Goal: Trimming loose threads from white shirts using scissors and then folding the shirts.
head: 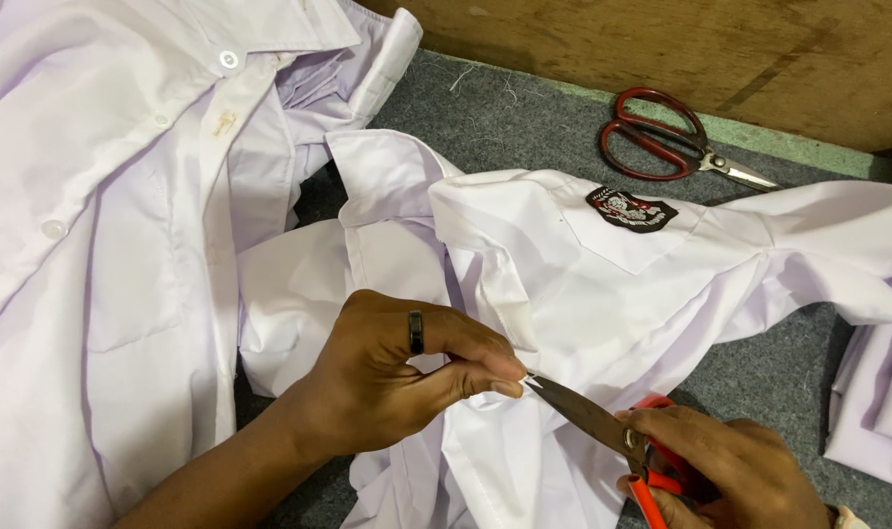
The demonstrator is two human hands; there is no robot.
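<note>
My left hand [397,377], with a dark ring on one finger, pinches a fold of a white shirt [602,284] between thumb and fingertips. My right hand [725,470] grips small red-handled snips [602,426], whose dark blades point up-left and meet the cloth right at my left fingertips. The shirt lies crumpled across the middle, with a chest pocket bearing a black embroidered badge [630,209].
A pile of white buttoned shirts [113,225] fills the left side. Large red-handled scissors [676,142] lie on the grey felt surface [524,122] at the back. A wooden board [681,49] runs behind it. More white cloth [877,392] sits at the right edge.
</note>
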